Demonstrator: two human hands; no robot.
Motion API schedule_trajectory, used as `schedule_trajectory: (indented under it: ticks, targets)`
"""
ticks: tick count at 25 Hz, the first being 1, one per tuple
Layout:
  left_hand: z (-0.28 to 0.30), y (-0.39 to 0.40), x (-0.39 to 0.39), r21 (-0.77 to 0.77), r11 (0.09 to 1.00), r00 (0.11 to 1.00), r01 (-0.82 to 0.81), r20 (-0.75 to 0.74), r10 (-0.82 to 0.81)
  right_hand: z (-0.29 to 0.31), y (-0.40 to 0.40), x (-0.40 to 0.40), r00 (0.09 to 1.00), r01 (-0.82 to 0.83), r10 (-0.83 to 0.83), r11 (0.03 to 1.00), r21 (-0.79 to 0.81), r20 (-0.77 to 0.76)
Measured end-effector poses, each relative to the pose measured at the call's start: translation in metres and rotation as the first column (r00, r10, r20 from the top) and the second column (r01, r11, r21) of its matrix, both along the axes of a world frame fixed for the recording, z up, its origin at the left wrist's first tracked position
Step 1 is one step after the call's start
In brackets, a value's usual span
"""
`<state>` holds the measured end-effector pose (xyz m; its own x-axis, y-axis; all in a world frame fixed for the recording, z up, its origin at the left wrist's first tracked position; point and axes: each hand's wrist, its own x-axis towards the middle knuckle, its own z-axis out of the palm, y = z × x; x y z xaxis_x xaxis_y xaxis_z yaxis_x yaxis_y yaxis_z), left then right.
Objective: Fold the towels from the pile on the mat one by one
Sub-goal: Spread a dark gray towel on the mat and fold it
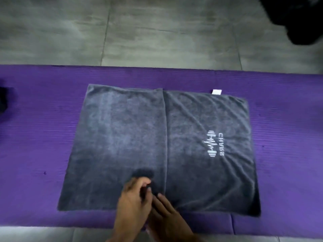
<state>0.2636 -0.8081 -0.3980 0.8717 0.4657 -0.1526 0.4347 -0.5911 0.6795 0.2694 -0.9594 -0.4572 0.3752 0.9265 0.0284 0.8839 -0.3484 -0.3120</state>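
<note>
While the dark grey terry towel [157,147] lies spread flat across the purple ribbed foam mat [35,137], you seem to be between folds: one flap already lies over the left half, its edge running as a straight seam up the middle. Your left hand [134,198] sits on the towel near its closest edge, just left of that seam, with its fingers curled toward the cloth; whether they actually pinch fabric is too blurred to tell. Your right hand [167,212] lies beside it, fingers straight and flat on the towel, holding nothing. The next move likely calls for a firm hold on the near edge or corners, then carrying them over evenly so the edges meet.

On the right half, the towel shows diagonal creases, a white barbell-and-pulse logo [212,143] with lettering, and a small white tag [216,91] at its far edge. Beyond the mat lies a grey tiled floor [157,32], with a dark shape [300,20] at upper right that you cannot identify.
</note>
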Motion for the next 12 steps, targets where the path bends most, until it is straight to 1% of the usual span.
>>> schedule_trajectory:
  ticks: [2, 3, 4, 6, 8, 10, 11, 12]
  targets:
    - [-0.011, -0.029, 0.015, 0.044, 0.992, 0.992, 0.117, -0.063, -0.114, 0.004, -0.044, -0.005, 0.995, 0.099, -0.101, 0.993, 0.071, 0.019]
    - [-0.016, -0.039, 0.016, 0.101, 0.978, 0.980, 0.182, -0.095, -0.173, 0.010, -0.066, 0.003, 0.982, 0.184, -0.187, 0.978, 0.100, 0.022]
    - [-0.016, -0.046, 0.016, 0.133, 0.967, 0.970, 0.218, -0.143, -0.199, 0.015, -0.091, 0.014, 0.954, 0.294, -0.299, 0.948, 0.123, 0.020]
    - [-0.013, -0.055, 0.012, 0.219, 0.953, 0.969, 0.211, -0.173, -0.175, 0.018, -0.141, 0.036, 0.835, 0.540, -0.549, 0.831, 0.135, 0.040]
    - [-0.013, -0.059, 0.003, 0.283, 0.941, 0.974, 0.185, -0.181, -0.136, 0.018, -0.180, 0.049, 0.706, 0.704, -0.705, 0.709, 0.046, 0.066]
    - [-0.015, -0.063, -0.006, 0.295, 0.940, 0.976, 0.173, -0.178, -0.124, 0.025, -0.194, 0.052, 0.602, 0.797, -0.792, 0.603, -0.022, 0.098]
    - [-0.015, -0.065, -0.010, 0.311, 0.935, 0.976, 0.172, -0.179, -0.120, 0.032, -0.189, 0.056, 0.581, 0.814, -0.809, 0.581, -0.031, 0.092]
    - [-0.015, -0.067, -0.012, 0.326, 0.929, 0.976, 0.172, -0.183, -0.117, 0.041, -0.176, 0.064, 0.583, 0.812, -0.810, 0.583, -0.020, 0.069]
